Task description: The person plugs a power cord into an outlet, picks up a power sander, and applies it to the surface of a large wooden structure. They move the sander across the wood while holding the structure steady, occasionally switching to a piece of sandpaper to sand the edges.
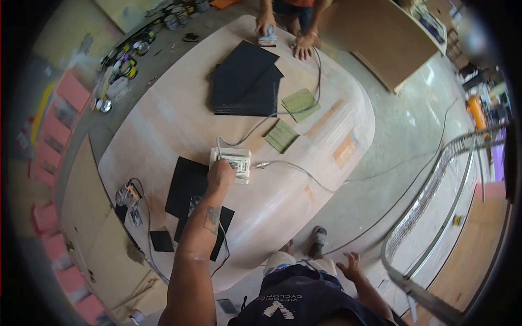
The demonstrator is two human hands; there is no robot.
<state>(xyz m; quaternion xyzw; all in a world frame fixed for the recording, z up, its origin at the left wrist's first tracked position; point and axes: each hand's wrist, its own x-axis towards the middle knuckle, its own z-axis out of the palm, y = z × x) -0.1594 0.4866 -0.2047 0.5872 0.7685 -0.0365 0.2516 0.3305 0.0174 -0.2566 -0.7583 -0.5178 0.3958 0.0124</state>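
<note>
My left hand (222,175) reaches over a large pale, sanded, rounded panel (179,136). Its fingers are closed at a white multi-socket power board (242,173), where a grey cable (235,142) runs into the grip. The plug under the fingers is mostly hidden. Beneath my forearm lie black sheets (187,185), apparently sandpaper. My right hand (350,266) hangs by my right side with its fingers apart, holding nothing. To the left on the panel is a small power sander (129,194) with a cord.
Across the panel, another person's hand (265,23) holds a sanding block (267,37); their other hand (304,45) lies flat. A black sheet stack (244,87) and green pads (281,136) lie between. A metal-edged frame (418,201) stands right; cords cross the floor.
</note>
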